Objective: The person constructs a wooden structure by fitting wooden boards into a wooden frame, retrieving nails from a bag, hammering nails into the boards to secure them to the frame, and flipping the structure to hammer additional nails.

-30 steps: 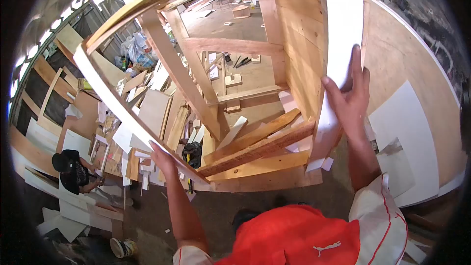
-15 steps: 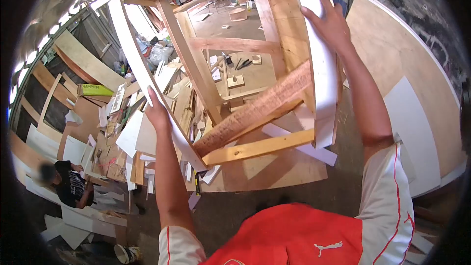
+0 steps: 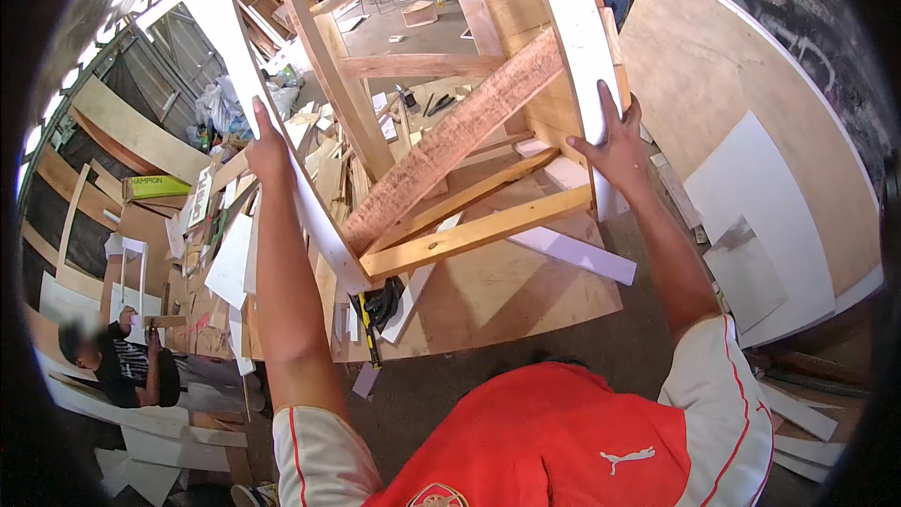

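A large wooden frame with white outer faces and a diagonal brace (image 3: pixel 460 141) is tilted between my two hands. My left hand (image 3: pixel 269 148) wraps round its white left rail (image 3: pixel 314 216), thumb along the face. On the white right panel (image 3: pixel 577 38) lies my right hand (image 3: pixel 615 145), with its fingers spread against the outer side and the thumb on the front. A lower crossbar (image 3: pixel 479 230) joins the two sides at the near end. Below the frame is a plywood sheet (image 3: pixel 507 300), with a white strip (image 3: pixel 577 255) on it.
Wood offcuts (image 3: pixel 230 258) are heaped at left, beside a yellow-handled tool (image 3: pixel 368 329) and a black bag (image 3: pixel 383 303). A co-worker (image 3: pixel 131 361) holds a wood piece at lower left. Large panels (image 3: pixel 723 84) lean at right. Pliers (image 3: pixel 439 104) lie beyond the frame.
The frame has tilted and its near end has risen off the plywood. My left hand moved up and left; my right hand went up, then back down the panel. The co-worker's hands have lifted.
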A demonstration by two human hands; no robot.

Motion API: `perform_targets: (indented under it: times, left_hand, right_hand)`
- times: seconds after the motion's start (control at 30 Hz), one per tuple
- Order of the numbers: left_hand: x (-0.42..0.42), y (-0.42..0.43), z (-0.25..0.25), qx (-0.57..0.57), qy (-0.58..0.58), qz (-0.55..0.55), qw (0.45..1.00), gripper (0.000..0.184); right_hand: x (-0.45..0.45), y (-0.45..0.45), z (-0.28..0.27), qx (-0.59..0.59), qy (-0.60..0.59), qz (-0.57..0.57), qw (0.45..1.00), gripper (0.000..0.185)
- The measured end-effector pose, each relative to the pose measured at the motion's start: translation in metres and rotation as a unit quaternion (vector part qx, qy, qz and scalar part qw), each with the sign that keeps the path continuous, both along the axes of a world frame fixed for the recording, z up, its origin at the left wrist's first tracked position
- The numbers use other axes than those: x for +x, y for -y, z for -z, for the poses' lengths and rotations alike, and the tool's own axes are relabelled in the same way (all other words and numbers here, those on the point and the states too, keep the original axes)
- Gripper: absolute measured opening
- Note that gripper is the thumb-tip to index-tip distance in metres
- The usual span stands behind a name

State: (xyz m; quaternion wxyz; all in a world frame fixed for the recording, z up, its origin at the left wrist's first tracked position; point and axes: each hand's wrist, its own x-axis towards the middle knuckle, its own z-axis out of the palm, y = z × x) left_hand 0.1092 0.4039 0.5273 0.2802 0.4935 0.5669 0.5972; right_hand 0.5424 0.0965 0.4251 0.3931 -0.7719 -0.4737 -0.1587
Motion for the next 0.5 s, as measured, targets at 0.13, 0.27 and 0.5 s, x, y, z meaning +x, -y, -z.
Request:
perform_targets:
  times: [0.13,0.27,0.5]
  left_hand:
    - [-0.008,-0.005,0.028,0.075,0.052,0.107,0.99,0.08]
    - [-0.015,0.041,0.065,0.132,-0.173,0.084,0.972,0.073]
    - [-0.042,0.069,0.185,0.122,-0.186,0.118,0.968,0.092]
  right_hand:
    - [-0.003,-0.001,0.021,0.025,0.001,0.004,1.0,0.106]
    - [-0.004,-0.008,0.03,-0.027,-0.027,0.04,0.998,0.103]
    - [0.003,-0.021,0.045,-0.049,-0.043,0.059,0.996,0.1]
